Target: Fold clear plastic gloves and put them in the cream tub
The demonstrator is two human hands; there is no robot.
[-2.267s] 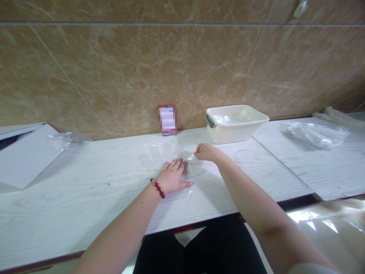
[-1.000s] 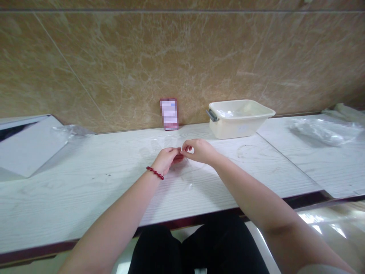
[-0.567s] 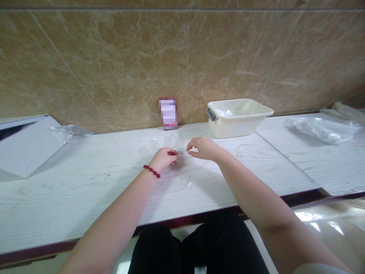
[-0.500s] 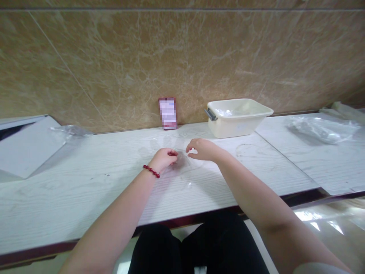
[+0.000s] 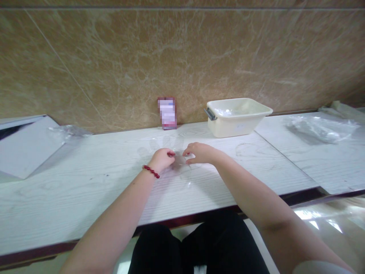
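My left hand [image 5: 163,160], with a red bead bracelet at the wrist, is closed in a pinch on a thin, clear plastic piece [image 5: 180,160] low over the table. The plastic is see-through, so its full outline is hard to make out; it looks like a film or small bag. On its right side is my right hand [image 5: 201,152], thumb and forefinger curved with a gap between them. The fingertips are close to the plastic's edge; whether they touch it I cannot tell. More clear plastic pieces [image 5: 167,142] lie flat just beyond my hands.
A cream plastic tub [image 5: 234,125] with a grey handle holds clear plastic pieces. A phone [image 5: 167,113] leans on the marble wall. Clear plastic bags lie at right [image 5: 322,129] and left [image 5: 70,133], beside a white box [image 5: 31,148]. The table's [image 5: 114,213] front edge is near my legs.
My right hand has come slightly lower and nearer to the left hand. My left hand has shifted a little to the left, still pinching the clear plastic.
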